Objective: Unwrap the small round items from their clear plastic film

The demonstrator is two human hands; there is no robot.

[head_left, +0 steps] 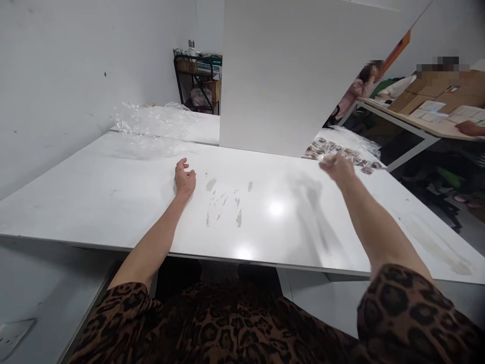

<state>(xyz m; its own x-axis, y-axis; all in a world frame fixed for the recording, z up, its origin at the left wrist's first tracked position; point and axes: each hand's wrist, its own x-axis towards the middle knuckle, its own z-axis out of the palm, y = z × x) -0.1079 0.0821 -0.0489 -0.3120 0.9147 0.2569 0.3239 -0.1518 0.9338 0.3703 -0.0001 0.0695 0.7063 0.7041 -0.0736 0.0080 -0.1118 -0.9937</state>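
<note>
My left hand (185, 178) rests on its side on the white table (265, 212), its fingers loosely curled with a gap to the thumb and nothing held. Farther out, my right hand (341, 171) reaches to the near edge of a heap of small wrapped pieces (329, 146) in clear and brownish-purple packaging. Its fingers are closed together, and a pale, blurred bit shows at their tips; what it is I cannot make out. Grey worn marks (223, 202) lie on the tabletop between my hands.
Crumpled clear plastic film (147, 126) lies at the back left. A tall white panel (280, 76) stands behind the table. Beyond it are a black shelf rack (195, 76), a side table with cardboard boxes (428, 93), and a person in pink (352, 93).
</note>
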